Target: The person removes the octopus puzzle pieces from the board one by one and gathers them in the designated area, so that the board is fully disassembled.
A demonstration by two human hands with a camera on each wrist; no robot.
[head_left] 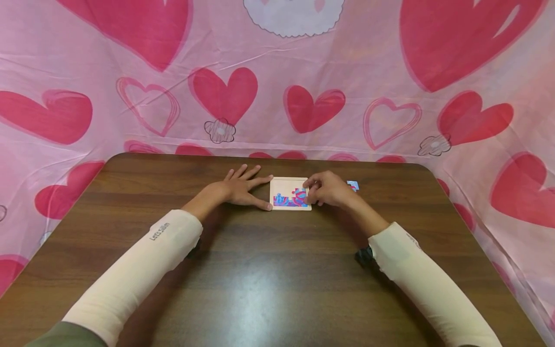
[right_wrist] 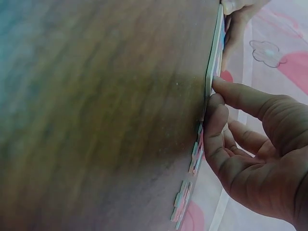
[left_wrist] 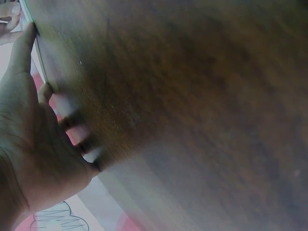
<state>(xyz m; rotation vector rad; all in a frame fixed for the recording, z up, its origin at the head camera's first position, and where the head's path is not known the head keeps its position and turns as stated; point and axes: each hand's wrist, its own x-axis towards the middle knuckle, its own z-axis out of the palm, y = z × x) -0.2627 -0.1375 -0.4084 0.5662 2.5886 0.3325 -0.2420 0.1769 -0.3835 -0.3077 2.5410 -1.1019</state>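
Tray point(head_left: 282, 186) lies on the table point(head_left: 243, 246); left hand point(head_left: 236, 190), fingers spread, touches its left edge with thumb and forefinger, likely bracing it; right hand point(head_left: 330, 189) bends at the right edge, gripping what I cannot tell; loose pieces point(head_left: 354, 185) sit beside, probably for easy reach

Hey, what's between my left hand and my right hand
The head view shows a puzzle tray, partly filled with pieces, between your left hand and right hand.

Loose puzzle pieces point(head_left: 353, 184) partly hidden
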